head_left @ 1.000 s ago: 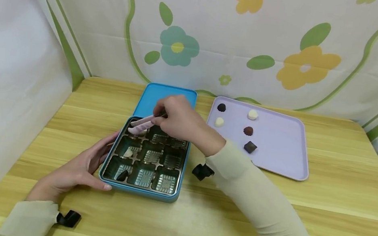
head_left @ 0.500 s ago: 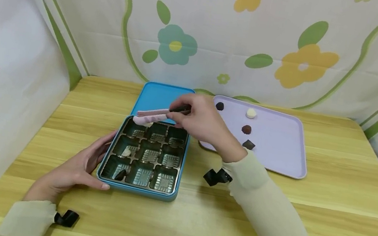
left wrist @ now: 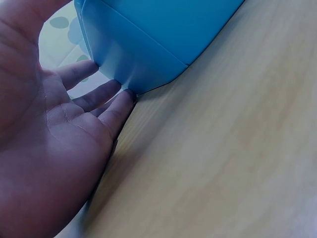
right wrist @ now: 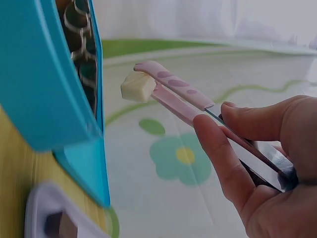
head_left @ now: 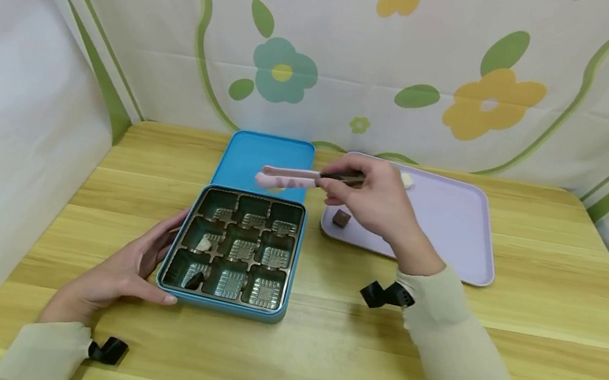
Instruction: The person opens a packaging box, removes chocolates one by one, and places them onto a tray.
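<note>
your right hand (head_left: 379, 204) pinches pink tongs (right wrist: 173, 91) shut on a white chocolate (right wrist: 137, 88); keep squeezing steadily, level, at frame centre.

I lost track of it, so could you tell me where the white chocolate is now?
The white chocolate is pinched in the pink tongs held by the right hand, in the air above the blue lid.

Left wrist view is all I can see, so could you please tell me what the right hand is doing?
Observer: The right hand grips pink tongs that pinch a white sweet.
Operator: Where is it held, please?
Observer: The head view shows it over the blue lid, behind the box.
Operator: Is anything in the box?
Observer: A pale piece in the middle-left cell, a dark piece in the near-left one.
</note>
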{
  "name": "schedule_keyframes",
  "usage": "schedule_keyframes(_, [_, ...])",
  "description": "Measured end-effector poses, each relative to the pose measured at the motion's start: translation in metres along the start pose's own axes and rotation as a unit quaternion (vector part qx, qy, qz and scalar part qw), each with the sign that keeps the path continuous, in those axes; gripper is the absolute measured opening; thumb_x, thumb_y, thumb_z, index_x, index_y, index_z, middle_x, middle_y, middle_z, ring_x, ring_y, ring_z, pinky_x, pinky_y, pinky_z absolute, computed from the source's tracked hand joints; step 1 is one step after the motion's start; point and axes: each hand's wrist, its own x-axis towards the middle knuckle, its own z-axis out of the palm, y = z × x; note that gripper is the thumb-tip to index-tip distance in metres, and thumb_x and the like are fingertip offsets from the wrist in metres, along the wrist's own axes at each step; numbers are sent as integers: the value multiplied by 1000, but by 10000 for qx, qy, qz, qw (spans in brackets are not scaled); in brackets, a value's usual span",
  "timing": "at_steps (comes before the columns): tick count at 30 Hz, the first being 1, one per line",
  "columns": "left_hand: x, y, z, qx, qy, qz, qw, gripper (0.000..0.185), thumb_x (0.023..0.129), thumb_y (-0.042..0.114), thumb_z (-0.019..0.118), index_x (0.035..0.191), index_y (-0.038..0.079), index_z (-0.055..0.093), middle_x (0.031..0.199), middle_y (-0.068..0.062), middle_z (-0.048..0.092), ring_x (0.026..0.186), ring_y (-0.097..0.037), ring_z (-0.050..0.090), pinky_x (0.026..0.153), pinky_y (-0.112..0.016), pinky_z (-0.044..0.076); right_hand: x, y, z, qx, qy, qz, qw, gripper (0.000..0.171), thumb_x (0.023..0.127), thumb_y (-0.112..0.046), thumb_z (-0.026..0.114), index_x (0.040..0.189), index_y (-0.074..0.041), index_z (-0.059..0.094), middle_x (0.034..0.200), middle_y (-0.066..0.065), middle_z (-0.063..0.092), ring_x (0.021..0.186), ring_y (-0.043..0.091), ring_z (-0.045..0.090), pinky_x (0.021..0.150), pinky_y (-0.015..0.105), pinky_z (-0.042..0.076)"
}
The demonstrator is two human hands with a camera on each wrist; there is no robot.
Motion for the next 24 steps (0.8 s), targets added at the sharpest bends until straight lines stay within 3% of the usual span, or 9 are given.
schedule_keyframes(7, [-3,-1,-1,-65,16,44,10000,135,73,-14,88,175,23,9,181,-11,7,150,7,37,113,-11,40,-9,14,-30,328,542,471,9969,25,101,-13,77,122,-1,77,113,18,76,80,11,79,81,30,65])
schedule_keyframes(15, [-3,-1,-1,-100,-81,32,9999,134,74,-14,88,175,23,8,182,-11,6,150,8,36,114,-10,38,-32,34,-57,509,1105,779,9895,31,100,-18,78,124,1,75,101,-3,77,79,9,80,81,29,65])
schedule_keyframes(19, [-3,0,-1,-98,-120,77,9998,134,74,-15,88,175,22,9,181,-12,7,151,7,36,114,-10,38,-41,46,-73,743,1230,740,9868,33,100,-17,79,125,3,74,99,-5,79,79,11,81,82,26,64])
schedule_keyframes(24, [-3,0,-1,-61,-97,98,9999,135,73,-16,88,175,21,9,181,-10,8,151,8,35,114,-9,37,-51,61,-96,1291,1524,485,9786,25,97,-2,77,120,8,75,94,-6,81,76,10,80,76,25,64])
